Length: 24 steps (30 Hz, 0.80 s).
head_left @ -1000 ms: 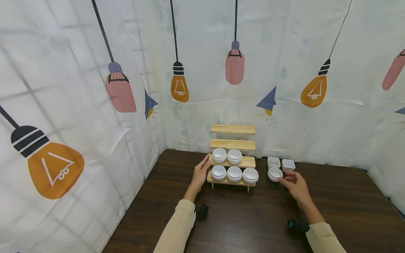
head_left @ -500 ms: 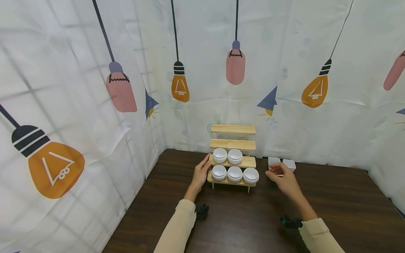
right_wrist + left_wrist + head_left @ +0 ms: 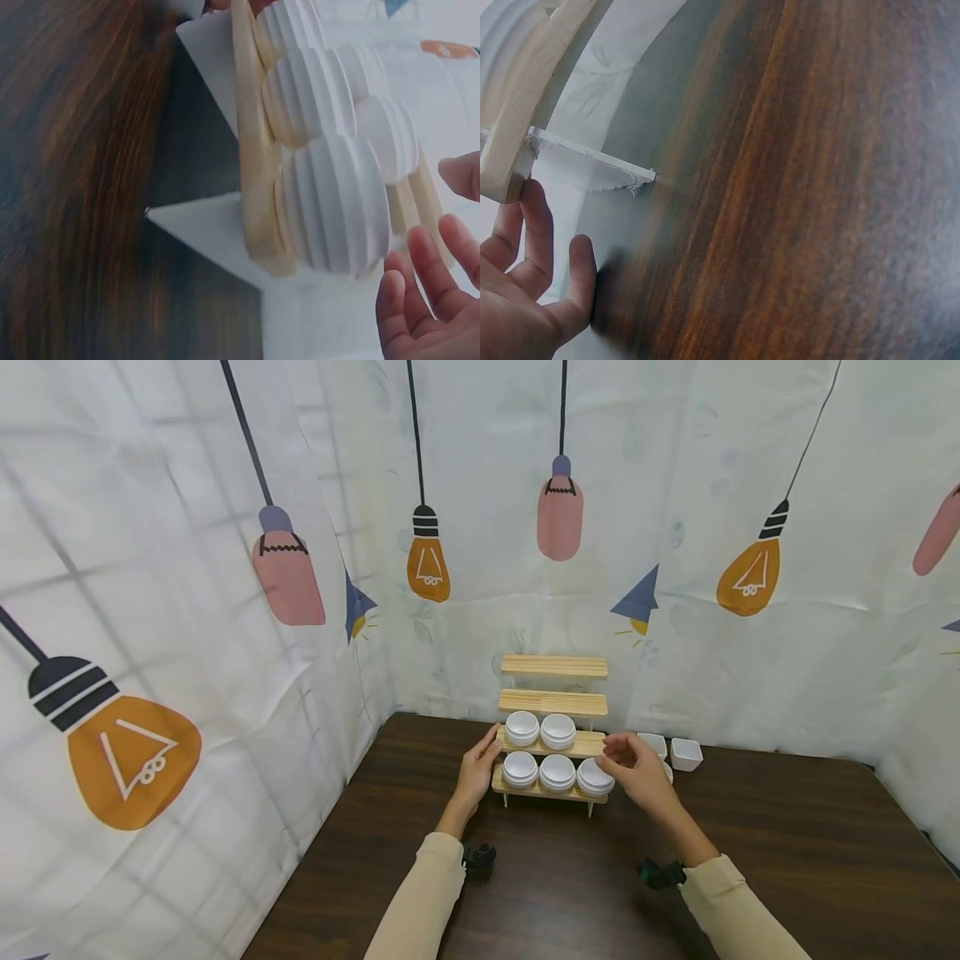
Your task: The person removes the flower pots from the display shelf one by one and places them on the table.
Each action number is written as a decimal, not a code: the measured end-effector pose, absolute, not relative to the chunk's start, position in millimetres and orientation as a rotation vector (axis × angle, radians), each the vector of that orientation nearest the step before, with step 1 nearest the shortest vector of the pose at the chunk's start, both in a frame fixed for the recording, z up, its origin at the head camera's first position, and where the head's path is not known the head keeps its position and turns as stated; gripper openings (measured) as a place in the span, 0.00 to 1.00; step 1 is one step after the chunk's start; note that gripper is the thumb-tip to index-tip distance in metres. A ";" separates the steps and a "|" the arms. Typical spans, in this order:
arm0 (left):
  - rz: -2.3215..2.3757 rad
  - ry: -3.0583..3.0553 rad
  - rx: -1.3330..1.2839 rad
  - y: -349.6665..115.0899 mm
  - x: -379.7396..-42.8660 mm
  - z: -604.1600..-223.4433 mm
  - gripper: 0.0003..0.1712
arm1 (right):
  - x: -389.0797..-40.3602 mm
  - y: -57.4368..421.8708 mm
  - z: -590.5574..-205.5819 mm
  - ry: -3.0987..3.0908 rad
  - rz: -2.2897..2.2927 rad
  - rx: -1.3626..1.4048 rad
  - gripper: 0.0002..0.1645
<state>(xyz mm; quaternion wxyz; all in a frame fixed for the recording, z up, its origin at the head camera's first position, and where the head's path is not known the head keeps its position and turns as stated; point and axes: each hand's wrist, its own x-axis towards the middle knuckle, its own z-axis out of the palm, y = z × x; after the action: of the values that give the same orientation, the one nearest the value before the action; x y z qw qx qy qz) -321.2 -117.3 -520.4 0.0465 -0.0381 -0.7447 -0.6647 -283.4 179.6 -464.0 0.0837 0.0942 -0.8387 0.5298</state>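
Observation:
A stepped wooden display rack [image 3: 552, 701] stands near the back wall. White round bowls [image 3: 557, 772], ribbed like nested stacks, fill its lowest step, and two more groups [image 3: 558, 731] sit on the step above. My left hand [image 3: 474, 772] rests against the rack's left end; in the left wrist view, fingertips touch the end of a plank [image 3: 525, 112]. Beside the rack's right end is my right hand [image 3: 636, 770]. Its fingers [image 3: 431, 277] are loosely bent near the rightmost bowls [image 3: 337, 206], with nothing held. Another round bowl [image 3: 668, 772] is mostly hidden behind this hand.
Two square white dishes, one [image 3: 686, 754] fully visible and one [image 3: 654, 743] partly covered, stand right of the rack. The dark wooden table [image 3: 570, 885] meets a patterned curtain [image 3: 480, 635] at the back and left. The rack's legs [image 3: 206, 217] are thin white panels.
My right hand has moved left from the round bowl beside the square dishes to the rack's right end; that bowl stays behind. My left hand keeps its place at the rack.

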 end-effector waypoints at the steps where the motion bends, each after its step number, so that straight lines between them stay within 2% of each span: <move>1: -2.034 -2.269 -0.124 -117.6 -321.4 -520.9 0.30 | -283.7 176.8 -462.3 -2.499 1.589 0.296 0.24; 7: -2.064 -2.280 -0.126 -117.8 -318.8 -513.9 0.29 | -284.5 160.5 -445.4 -2.507 1.599 0.328 0.25; 12: -2.057 -2.257 -0.114 -116.3 -320.8 -519.5 0.30 | -299.9 159.2 -454.2 -2.509 1.604 0.340 0.28; 24: -2.035 -2.261 -0.106 -117.0 -322.0 -521.3 0.28 | -309.1 150.7 -449.6 -2.474 1.720 0.436 0.34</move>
<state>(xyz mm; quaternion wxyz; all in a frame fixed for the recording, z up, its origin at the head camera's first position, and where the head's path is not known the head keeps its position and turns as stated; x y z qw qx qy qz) -322.0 -117.0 -521.3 0.0489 -0.0349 -0.7419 -0.6679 -309.1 150.7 -449.6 0.0483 0.1431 -0.8117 0.5642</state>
